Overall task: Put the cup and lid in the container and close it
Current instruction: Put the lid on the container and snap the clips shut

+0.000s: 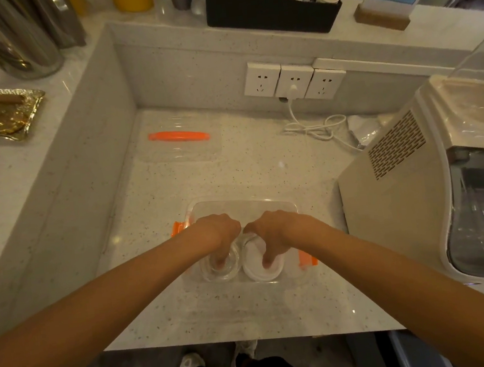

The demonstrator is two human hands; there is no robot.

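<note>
Clear cup [221, 267], white lid [263, 266], in container [241, 207]

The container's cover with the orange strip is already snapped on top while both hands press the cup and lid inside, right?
Not quite. In the head view, the cover lies apart on the counter, farther back. The container is open, with the left hand at the cup and the right hand at the lid.

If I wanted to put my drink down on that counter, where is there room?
The counter is bare between the clear lid with the orange clip and the open container, and in front of the container. It is crowded at right, by the white cable and the beige machine.
</note>
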